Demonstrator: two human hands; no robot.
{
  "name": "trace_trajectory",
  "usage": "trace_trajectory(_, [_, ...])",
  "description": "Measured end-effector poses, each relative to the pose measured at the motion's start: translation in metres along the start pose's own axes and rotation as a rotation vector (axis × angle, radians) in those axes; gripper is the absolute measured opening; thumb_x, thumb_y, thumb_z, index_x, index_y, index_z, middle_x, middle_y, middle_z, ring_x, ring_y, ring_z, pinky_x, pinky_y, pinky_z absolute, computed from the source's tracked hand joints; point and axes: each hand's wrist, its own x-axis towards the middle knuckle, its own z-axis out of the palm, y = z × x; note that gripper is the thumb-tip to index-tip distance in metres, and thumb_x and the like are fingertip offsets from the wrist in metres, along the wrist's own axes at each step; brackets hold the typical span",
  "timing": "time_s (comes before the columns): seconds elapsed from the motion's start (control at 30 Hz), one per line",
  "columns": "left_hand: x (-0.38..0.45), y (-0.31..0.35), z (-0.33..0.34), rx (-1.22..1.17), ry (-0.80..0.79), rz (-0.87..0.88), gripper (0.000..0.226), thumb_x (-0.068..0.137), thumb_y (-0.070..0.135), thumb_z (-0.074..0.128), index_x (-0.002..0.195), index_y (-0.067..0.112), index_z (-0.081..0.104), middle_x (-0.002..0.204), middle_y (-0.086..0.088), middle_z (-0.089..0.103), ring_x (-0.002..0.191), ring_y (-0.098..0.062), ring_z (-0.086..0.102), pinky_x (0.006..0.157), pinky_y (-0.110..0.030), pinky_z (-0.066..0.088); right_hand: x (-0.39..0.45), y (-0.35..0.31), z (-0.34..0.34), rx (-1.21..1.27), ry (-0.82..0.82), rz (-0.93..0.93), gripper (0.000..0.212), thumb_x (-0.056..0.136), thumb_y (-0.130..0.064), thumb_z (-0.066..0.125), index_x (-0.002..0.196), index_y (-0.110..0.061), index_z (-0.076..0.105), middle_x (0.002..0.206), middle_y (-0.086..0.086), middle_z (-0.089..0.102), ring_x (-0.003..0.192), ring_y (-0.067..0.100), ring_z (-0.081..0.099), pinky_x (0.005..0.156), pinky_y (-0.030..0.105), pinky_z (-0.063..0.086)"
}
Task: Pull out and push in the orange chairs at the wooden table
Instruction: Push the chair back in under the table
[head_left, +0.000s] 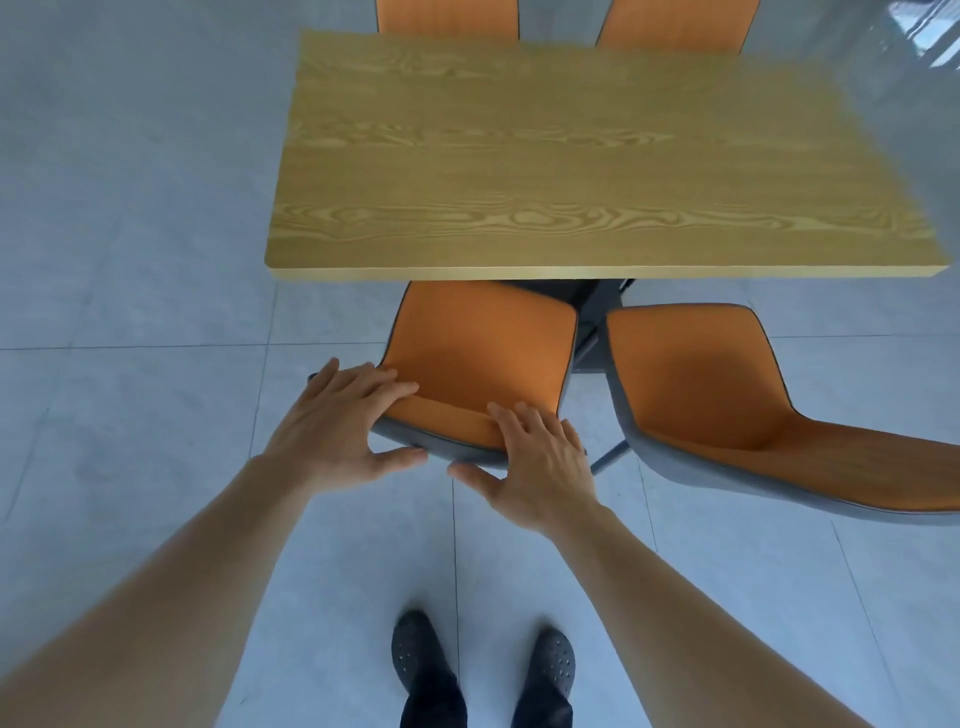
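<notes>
An orange chair (478, 353) with a grey shell stands at the near left of the wooden table (587, 156), its seat partly under the tabletop. My left hand (343, 415) lies over the top of its backrest, fingers on the orange front and thumb on the grey back. My right hand (540, 457) grips the same backrest edge further right, thumb behind. A second orange chair (737, 400) stands to the right, pulled further out and turned slightly.
Two more orange chairs (447, 18) (675, 23) show their backs at the table's far side. Pale grey floor tiles (130, 260) surround the table. My dark shoes (483, 660) stand just behind the held chair.
</notes>
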Motion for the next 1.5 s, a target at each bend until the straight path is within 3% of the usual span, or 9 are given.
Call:
trace_trajectory(0.07, [0.002,-0.003,0.001,-0.001,0.031,0.011,0.087,0.077,0.093,0.038,0.148,0.042,0.04,0.154,0.017,0.042,0.146,-0.013,0.033,0.125,-0.044,0.015,0.002,-0.002,0.003,0.003,0.027,0.037,0.1,0.078,-0.094,0.03,0.157,-0.031,0.033,0.152,-0.003,0.048,0.143,0.027,0.039,0.12,0.048,0.027])
trace_trajectory(0.17, [0.003,-0.002,0.004,0.01,0.075,0.007,0.084,0.076,0.094,0.039,0.141,0.041,0.049,0.145,0.018,0.051,0.136,-0.012,0.043,0.117,-0.04,0.029,0.003,-0.001,0.004,0.015,0.022,0.042,0.102,0.075,-0.097,0.022,0.153,-0.032,0.039,0.146,-0.004,0.054,0.141,0.026,0.043,0.119,0.048,0.029])
trace_trajectory(0.37, [0.004,0.009,0.007,0.013,0.13,-0.013,0.077,0.078,0.092,0.041,0.133,0.041,0.055,0.136,0.018,0.057,0.133,-0.013,0.046,0.112,-0.038,0.036,0.006,0.008,-0.001,-0.034,-0.007,0.013,0.102,0.075,-0.094,0.016,0.15,-0.029,0.042,0.139,0.001,0.057,0.134,0.031,0.047,0.113,0.049,0.034])
trace_trajectory(0.83, [-0.039,0.103,0.051,-0.048,0.249,-0.153,0.068,0.078,0.088,0.049,0.122,0.037,0.06,0.12,0.014,0.066,0.117,-0.018,0.058,0.105,-0.04,0.042,-0.038,0.077,-0.012,-0.106,-0.102,-0.125,0.093,0.08,-0.091,0.02,0.15,-0.032,0.04,0.145,-0.003,0.054,0.138,0.027,0.045,0.118,0.047,0.029])
trace_trajectory(1.1, [-0.035,0.115,0.061,-0.06,0.279,-0.168,0.068,0.079,0.09,0.044,0.12,0.038,0.06,0.122,0.016,0.063,0.12,-0.019,0.055,0.105,-0.04,0.039,-0.036,0.093,-0.015,-0.104,-0.085,-0.158,0.109,0.066,-0.096,0.006,0.149,-0.035,0.041,0.143,-0.003,0.056,0.136,0.028,0.046,0.117,0.048,0.032])
trace_trajectory(1.33, [-0.022,0.129,0.058,-0.089,0.301,-0.182,0.067,0.078,0.088,0.047,0.117,0.035,0.062,0.116,0.014,0.066,0.11,-0.021,0.058,0.099,-0.043,0.04,-0.029,0.109,-0.033,-0.11,-0.117,-0.137,0.092,0.079,-0.091,0.028,0.151,-0.035,0.039,0.146,-0.001,0.054,0.138,0.03,0.045,0.12,0.05,0.031])
trace_trajectory(1.5, [-0.036,0.127,0.07,-0.108,0.295,-0.166,0.063,0.078,0.088,0.048,0.117,0.039,0.06,0.118,0.019,0.062,0.115,-0.018,0.055,0.103,-0.039,0.035,-0.039,0.107,-0.016,-0.115,-0.13,-0.153,0.093,0.077,-0.093,0.026,0.148,-0.036,0.041,0.142,-0.002,0.055,0.136,0.028,0.045,0.118,0.048,0.03])
